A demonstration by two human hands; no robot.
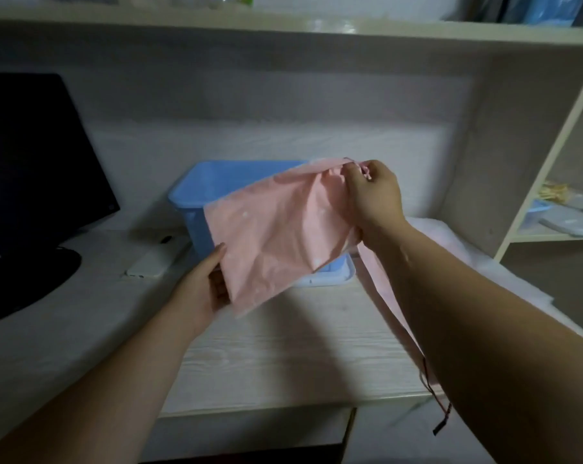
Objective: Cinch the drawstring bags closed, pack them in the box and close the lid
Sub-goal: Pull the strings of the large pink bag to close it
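Note:
A pink drawstring bag with small white dots hangs in the air in front of the open blue box. My left hand holds its bottom left corner. At the far right, my right hand grips the bag's gathered mouth and pinches its cord. The pale blue lid lies flat on the desk under the box's right side. A second pink bag stretches along the desk beneath my right forearm, and its dark cord dangles over the desk's front edge.
A dark monitor stands at the left with its round base on the desk. A white remote-like device lies left of the box. White cloth sits at the right, beside shelves holding trays. An overhead shelf runs across the top.

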